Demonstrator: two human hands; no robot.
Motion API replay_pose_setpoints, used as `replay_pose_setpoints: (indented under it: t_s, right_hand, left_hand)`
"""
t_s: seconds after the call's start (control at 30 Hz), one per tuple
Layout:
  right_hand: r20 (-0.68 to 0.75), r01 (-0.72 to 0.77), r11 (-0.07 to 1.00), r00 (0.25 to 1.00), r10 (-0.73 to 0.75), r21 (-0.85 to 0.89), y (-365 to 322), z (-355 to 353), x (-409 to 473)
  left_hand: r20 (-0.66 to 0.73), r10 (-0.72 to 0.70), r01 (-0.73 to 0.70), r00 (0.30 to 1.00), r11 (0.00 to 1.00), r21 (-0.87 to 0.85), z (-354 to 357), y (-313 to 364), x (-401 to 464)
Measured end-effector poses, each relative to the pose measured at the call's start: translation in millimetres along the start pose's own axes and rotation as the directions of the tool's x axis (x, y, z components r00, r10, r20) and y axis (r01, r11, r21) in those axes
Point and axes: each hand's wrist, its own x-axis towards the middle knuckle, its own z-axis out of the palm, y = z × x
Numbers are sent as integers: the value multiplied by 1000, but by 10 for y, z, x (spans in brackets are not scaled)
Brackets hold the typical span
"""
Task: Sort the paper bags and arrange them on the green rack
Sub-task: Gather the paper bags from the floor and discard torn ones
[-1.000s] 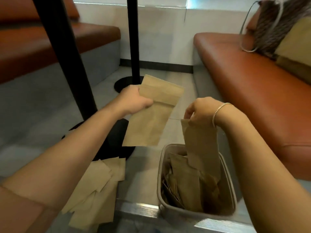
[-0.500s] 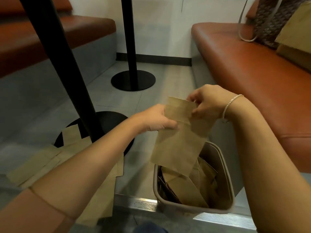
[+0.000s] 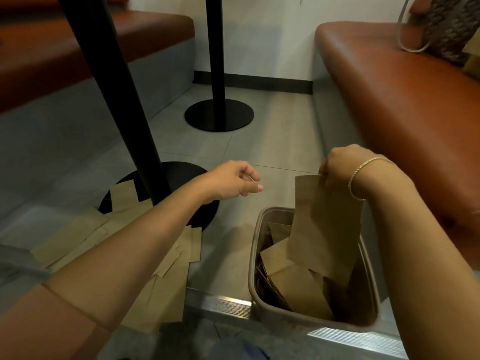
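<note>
Two orange-brown padded benches (image 3: 405, 100) flank a grey tiled floor (image 3: 272, 141), the left one cut off by the frame edge. Two black table posts (image 3: 218, 61) rise from round black bases, their tops out of view. A patterned handbag (image 3: 446, 24) sits on the right-hand bench, only partly in frame.

On the floor at lower right stands a grey plastic bin (image 3: 255, 268), holding a jumble of flat brown paper bags (image 3: 293, 276); how many cannot be told, as they overlap and the bin's depths are dark. A second heap, loose paper bags (image 3: 166, 279), lies spread on the floor to the left, reaching onto the nearer post's base and partly hidden under the person's left forearm.

Above the bin, the right hand (image 3: 342, 165), a thin bracelet (image 3: 363, 165) on its wrist, pinches the top edge of one paper bag (image 3: 324, 229), which hangs down with its lower end inside the bin. The left hand (image 3: 233, 181) hovers over the floor just left of the bin, fingers loosely curled and holding nothing. A metal strip (image 3: 220, 305) edges the floor nearest the camera.
</note>
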Motion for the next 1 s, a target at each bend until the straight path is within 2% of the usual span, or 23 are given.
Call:
replay_pose_setpoints:
  t_s: [0.27,0.4,0.5,0.57,0.67,0.77,0.87,1.0]
  right_hand:
    - [56,46,999,997,-45,-20,-230,321,-9]
    - [293,144,985,950,-109,-99,-429,580,-43]
    - [432,181,962,899,-78,-203,-570,689,-48]
    - [378,143,975,923,-69,-170,-646,635,-30]
    - [157,122,991,981,-111,-60,-833,415,-47]
    - [-21,163,984,987,-162,73,-1176,310,13]
    - [-36,251,954,968,-249,164,-1671,493,198]
    - [43,330,920,937,-346,211,-2324,1142,483]
  left_hand:
    - [-24,12,-12,1000,999,30,77,-48,-3]
    - [-22,-13,14,1000,999,38,44,-206,-44]
    - [-36,-60,61,998,998,21,-16,-355,-82]
    - [-46,-89,90,995,995,30,-70,-464,-103]
    - [-68,-142,145,988,988,45,-184,-640,-142]
    - [-98,-195,202,976,977,73,-322,-854,-202]
    - [-149,-269,284,952,955,88,-477,-1200,-265]
    - [-179,-402,428,898,894,136,-666,-1833,-394]
